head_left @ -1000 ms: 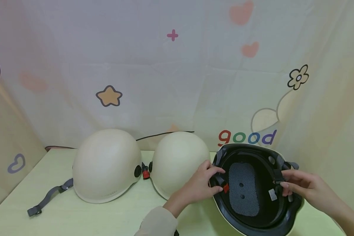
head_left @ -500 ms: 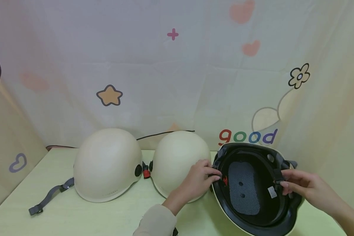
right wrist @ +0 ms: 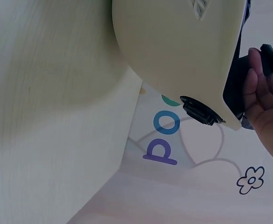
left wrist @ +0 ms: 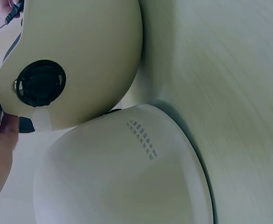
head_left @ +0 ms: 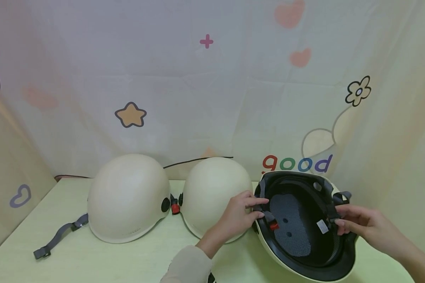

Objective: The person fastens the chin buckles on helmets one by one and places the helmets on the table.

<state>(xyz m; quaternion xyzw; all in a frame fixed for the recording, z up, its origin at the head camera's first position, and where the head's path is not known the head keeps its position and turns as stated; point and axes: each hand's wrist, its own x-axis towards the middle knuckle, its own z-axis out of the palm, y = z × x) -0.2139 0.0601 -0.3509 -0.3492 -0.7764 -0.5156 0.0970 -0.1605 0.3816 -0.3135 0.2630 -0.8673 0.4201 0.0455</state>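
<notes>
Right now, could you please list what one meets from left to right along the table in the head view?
Grey strap, left helmet, red buckle, middle helmet, helmet with its inside showing, right hand.

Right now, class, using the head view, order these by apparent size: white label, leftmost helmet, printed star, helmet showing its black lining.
1. Helmet showing its black lining
2. Leftmost helmet
3. Printed star
4. White label
Nearness to the camera may exaggerate the first.
</notes>
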